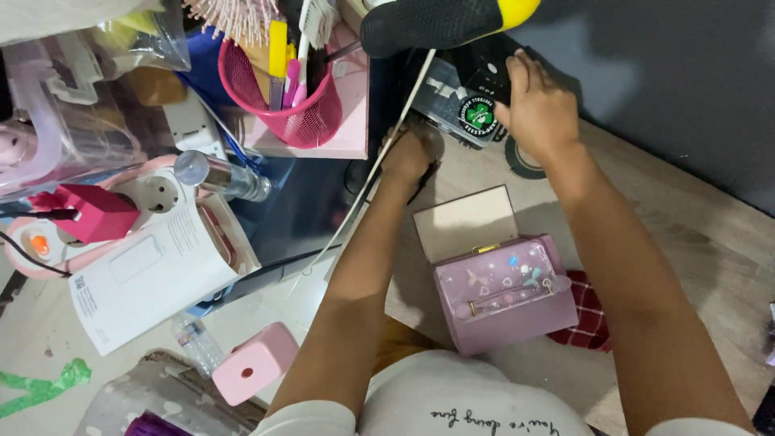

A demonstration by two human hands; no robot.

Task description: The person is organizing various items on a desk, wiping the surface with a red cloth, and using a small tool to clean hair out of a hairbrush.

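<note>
Black device (464,93), boxy, with a round green-and-white sticker on its near corner: lies at the far edge of the wooden floor, beyond the pink box. Landmark for this entry.

Right hand (539,109): laid flat on top of the black device at its right end, fingers spread over the upper face, palm down.

Left hand (408,153): at the device's near-left corner, low against its side. Fingers curl under and out of sight; whether they grip the device cannot be told.

White cable (379,161): runs from the device's left side down past the left wrist.

Pink box (504,295): nearer than the device, between the two forearms, lid raised, clear front panel with small charms.

Red checked cloth (589,315): just right of the pink box, partly under the right forearm.

Pink mesh cup (295,105): left of the device, holding pens.

Black and yellow object (440,20): overlaps the device's far edge, cut off by the frame; its kind is unclear.

Device's far side and left face: hidden.
</note>
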